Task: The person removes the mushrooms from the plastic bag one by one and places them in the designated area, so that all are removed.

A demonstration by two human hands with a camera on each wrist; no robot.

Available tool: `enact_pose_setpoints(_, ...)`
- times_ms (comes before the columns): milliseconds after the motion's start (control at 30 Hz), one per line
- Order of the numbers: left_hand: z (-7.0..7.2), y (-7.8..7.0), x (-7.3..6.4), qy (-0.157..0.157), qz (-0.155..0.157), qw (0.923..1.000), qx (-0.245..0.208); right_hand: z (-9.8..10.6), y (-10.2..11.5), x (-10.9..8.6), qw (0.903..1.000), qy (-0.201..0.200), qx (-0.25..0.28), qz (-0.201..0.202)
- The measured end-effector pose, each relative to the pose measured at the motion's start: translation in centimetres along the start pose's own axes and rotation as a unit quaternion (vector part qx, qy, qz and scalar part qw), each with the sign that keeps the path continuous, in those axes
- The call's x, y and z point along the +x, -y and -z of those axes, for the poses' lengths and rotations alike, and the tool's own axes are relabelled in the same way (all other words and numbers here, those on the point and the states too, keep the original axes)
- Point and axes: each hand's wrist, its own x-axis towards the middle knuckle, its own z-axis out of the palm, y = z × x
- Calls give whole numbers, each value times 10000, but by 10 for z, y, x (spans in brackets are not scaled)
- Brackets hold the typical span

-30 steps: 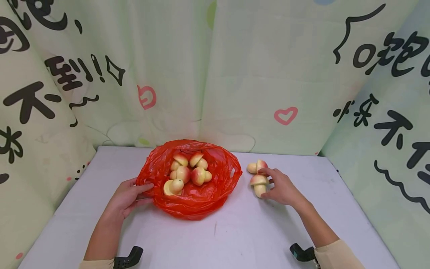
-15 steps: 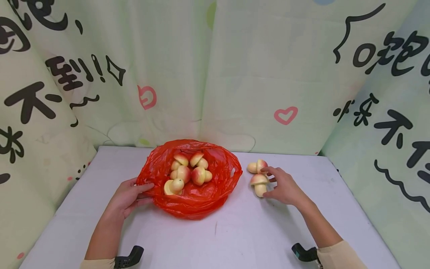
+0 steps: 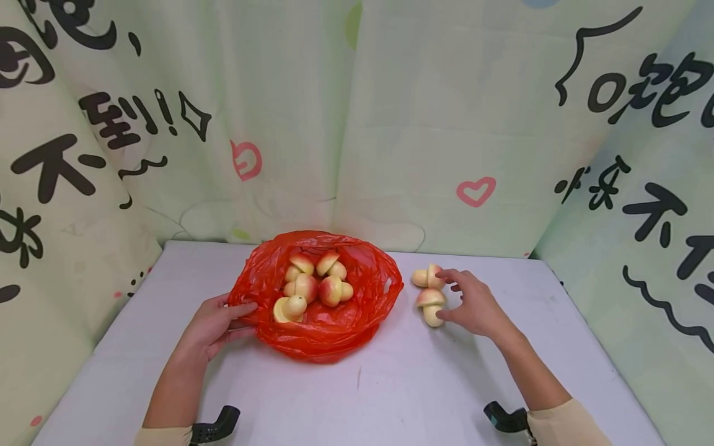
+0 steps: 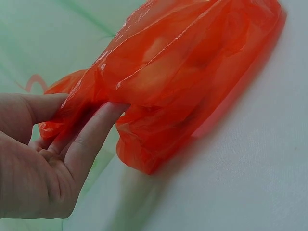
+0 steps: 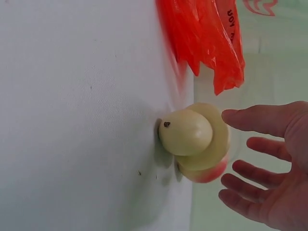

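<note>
A red plastic bag sits wide-mouthed on the table, with several toy mushrooms in it, their caps red and yellow. My left hand pinches its left rim, the thumb over the plastic and the fingers beneath, as the left wrist view also shows. To the right of the bag lie two more toy mushrooms, a near one and a far one. Beside them is my right hand, thumb and fingers spread around their right side. In the right wrist view a gap shows between most fingers and the near mushroom.
A white-covered table carries everything. Pale green curtains with black lettering enclose it at the back and both sides. Dark wrist devices are strapped near both cuffs, such as the left one.
My right hand has drawn slightly to the right, its thumb and fingers spreading wider beside the two mushrooms, which stay in place. The left hand and the bag keep their position.
</note>
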Motion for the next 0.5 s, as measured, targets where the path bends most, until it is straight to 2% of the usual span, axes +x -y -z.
enact_pose_setpoints(267, 0, 0, 1, 0, 5, 10000, -35, 0, 7, 3, 9986, -457, 213, 174)
enact_pose_setpoints(500, 0, -1, 0, 20, -17, 10000, -8, -3, 17, 8, 9970, -606, 474, -22)
